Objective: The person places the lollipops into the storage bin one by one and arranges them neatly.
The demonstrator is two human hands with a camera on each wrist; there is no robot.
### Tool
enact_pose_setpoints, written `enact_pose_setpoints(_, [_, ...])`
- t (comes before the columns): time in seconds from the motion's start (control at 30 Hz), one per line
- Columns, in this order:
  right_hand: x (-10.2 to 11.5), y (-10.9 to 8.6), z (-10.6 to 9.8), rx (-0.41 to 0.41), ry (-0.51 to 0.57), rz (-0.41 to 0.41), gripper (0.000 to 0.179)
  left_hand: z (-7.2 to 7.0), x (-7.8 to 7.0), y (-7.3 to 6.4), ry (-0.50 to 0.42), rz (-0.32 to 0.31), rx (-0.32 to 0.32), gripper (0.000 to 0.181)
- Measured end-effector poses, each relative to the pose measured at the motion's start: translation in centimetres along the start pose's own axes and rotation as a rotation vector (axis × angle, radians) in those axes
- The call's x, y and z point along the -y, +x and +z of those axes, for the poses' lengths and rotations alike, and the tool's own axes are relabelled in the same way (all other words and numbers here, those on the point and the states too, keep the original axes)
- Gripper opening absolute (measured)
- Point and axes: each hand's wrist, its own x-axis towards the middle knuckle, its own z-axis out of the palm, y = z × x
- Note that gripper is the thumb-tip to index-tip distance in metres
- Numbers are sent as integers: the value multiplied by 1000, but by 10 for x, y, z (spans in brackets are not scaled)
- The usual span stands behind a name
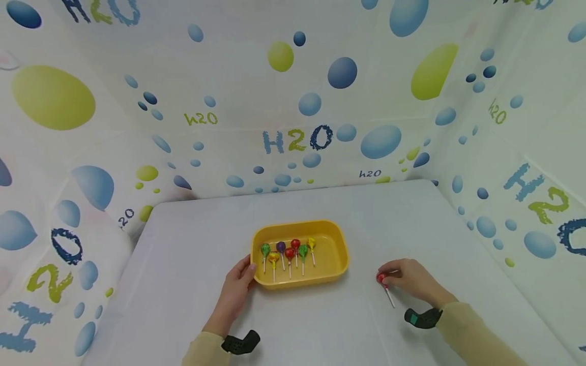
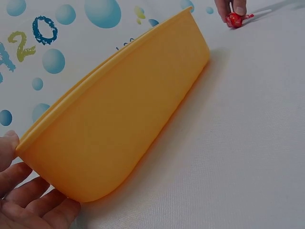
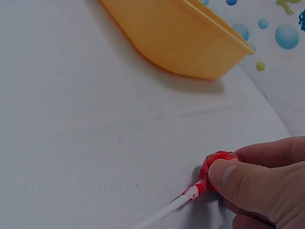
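My right hand (image 1: 409, 278) pinches the head of a red-wrapped lollipop (image 3: 205, 183) between thumb and fingers, low over the table, right of the tray. The lollipop's white stick points towards me. At the tray's left end, my left hand (image 1: 236, 290) grips the yellow tray (image 2: 119, 105), its thumb at the rim and fingers against the outer wall. Inside the tray lie several lollipops in two rough rows, among them a purple one (image 1: 281, 246), a green one (image 1: 265, 249) and a yellow one (image 1: 312, 242). Their sticks point towards me.
The tray stands on a table (image 1: 192, 244) with a white cloth. A white sheet (image 1: 247, 76) printed with blue and green drops hangs behind and on both sides. Each wrist wears a black band, the left one (image 1: 241, 343) and the right one (image 1: 422, 318).
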Motion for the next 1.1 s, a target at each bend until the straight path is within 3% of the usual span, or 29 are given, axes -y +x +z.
enact_pose_setpoints(0.27, [13, 7, -19, -95, 21, -59, 28, 1, -2, 0, -8, 8, 1, 54])
enact_pose_setpoints(0.5, [51, 34, -30, -147, 122, -103, 29, -1, -1, -1, -19, 10, 5, 54])
enact_pose_setpoints(0.67, [87, 63, -17, -150, 156, -110, 27, -2, -1, -2, -11, 6, 4, 55])
enact_pose_setpoints(0.83, [120, 89, 6, -126, 182, -47, 24, -1, 1, -2, -3, 11, 10, 56])
enact_pose_setpoints(1.1, [151, 106, 30, -148, 58, 52, 17, 0, 1, -3, -1, 9, 1, 56])
